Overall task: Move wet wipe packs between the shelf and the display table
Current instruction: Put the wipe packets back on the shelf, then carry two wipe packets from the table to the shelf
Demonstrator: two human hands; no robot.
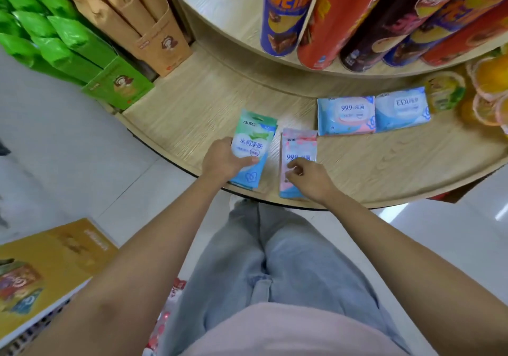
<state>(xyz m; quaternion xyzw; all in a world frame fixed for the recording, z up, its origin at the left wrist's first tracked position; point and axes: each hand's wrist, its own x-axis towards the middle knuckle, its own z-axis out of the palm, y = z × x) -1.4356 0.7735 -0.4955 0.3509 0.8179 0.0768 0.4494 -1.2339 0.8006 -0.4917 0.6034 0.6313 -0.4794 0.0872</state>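
Gripping a green wet wipe pack (251, 148) with the thumb across its face, the person's left hand (221, 159) holds it at the near rim of the display table (176, 113), probably to square it up. Just right, the right hand (309, 178) pinches a pink pack (299, 144) with curled fingers. Farther right, 2 more lie flat, touching: a pink-trimmed pack (345, 115) and a blue pack (402, 111). Chip cans (277, 12) stand on the tier above.

Crisp tubes (279, 12) — green boxes (118, 84)
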